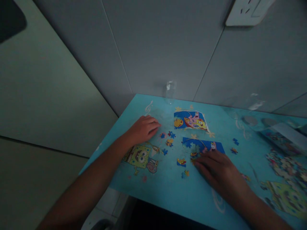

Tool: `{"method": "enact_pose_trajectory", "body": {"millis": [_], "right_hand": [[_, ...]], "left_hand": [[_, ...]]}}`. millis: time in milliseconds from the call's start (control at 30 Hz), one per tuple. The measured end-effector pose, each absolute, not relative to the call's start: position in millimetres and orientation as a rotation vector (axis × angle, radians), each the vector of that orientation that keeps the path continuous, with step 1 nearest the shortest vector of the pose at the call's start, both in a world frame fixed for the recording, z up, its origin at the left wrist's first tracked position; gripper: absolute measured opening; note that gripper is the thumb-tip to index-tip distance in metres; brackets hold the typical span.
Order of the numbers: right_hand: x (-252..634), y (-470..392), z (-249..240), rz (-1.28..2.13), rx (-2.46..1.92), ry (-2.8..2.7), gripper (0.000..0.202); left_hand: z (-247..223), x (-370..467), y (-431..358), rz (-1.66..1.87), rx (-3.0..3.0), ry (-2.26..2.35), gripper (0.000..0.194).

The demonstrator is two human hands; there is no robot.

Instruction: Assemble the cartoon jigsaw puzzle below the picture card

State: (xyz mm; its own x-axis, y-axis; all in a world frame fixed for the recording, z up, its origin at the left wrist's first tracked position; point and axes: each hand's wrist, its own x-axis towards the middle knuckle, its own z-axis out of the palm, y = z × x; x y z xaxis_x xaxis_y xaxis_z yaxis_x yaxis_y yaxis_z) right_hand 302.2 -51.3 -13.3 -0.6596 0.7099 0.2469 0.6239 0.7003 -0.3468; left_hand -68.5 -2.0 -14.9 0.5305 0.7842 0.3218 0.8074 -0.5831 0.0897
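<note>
My left hand (pixel 145 128) rests on the blue table, fingers a little apart and holding nothing, left of several loose puzzle pieces (pixel 169 142). At the partly joined puzzle (pixel 218 147), my right hand (pixel 214 164) has its fingertips on a small piece (pixel 193 154) by the lower left of the joined part. Above that puzzle lies a picture card (pixel 190 120) with cartoon figures on blue. Two more loose pieces, one a yellow and blue piece (pixel 181 162), lie left of my right fingertips. My right palm hides part of the puzzle.
A clear glass (pixel 170 92) stands at the table's back edge by the wall. Two loose pieces (pixel 234 150) lie right of the puzzle. Farther right are a heap of puzzle pieces (pixel 287 166), a clear-topped package (pixel 285 137) and round lids (pixel 249 120).
</note>
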Motion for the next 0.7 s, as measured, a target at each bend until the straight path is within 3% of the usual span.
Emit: {"method": "enact_pose_trajectory", "body": {"millis": [700], "right_hand": [[300,-53,-5,0.458,-1.016,-2.527,0.019]], "left_hand": [[-21,-65,-5,-0.415,-2.733,-1.395,0.018]]}}
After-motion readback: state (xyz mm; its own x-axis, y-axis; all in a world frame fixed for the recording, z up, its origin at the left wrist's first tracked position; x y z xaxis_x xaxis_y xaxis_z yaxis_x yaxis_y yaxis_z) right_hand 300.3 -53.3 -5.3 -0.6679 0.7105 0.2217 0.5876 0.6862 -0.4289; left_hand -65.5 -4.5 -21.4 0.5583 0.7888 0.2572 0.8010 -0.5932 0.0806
